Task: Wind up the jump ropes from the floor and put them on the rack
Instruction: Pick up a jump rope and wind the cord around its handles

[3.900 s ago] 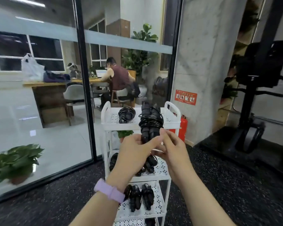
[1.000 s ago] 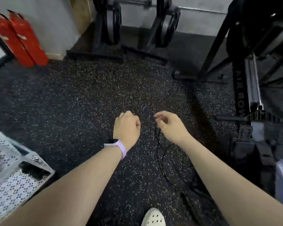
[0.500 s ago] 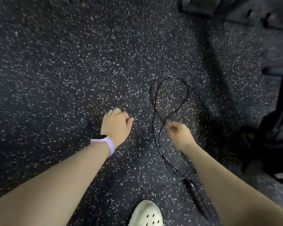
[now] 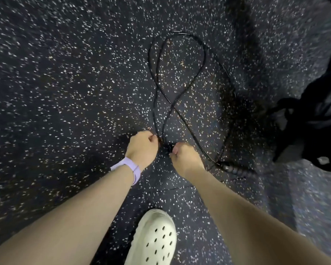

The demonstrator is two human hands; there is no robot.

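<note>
Curled tight around the near end of the jump rope (image 4: 204, 54), the fingers (image 4: 152, 139) of the left hand (image 4: 141, 149), pinching the black cord where two strands run down into the fist. Likewise curled, the fingers (image 4: 174, 150) of the right hand (image 4: 185, 157), knuckles up, closing on something dark just beside the left fist; most likely the same cord, though the contact itself hidden under the hand. Side by side and nearly touching, both fists, low over the speckled floor (image 4: 65, 92). Out from the left fist, away from the body: two strands rising, crossing once in a figure-eight, then opening into a wide loop lying flat on the floor. Back down the right side of that loop, a single strand ending in a ribbed black handle (image 4: 235, 170) resting on the floor just beyond the right wrist. On the left wrist, a lilac wristband (image 4: 131, 168). Below and between the forearms, a white perforated clog (image 4: 155, 240) planted on the floor. At the right edge, dark equipment (image 4: 310, 121), blurred and hard to make out. Rope wholly on the floor apart from the pinched end, not yet wound.
</note>
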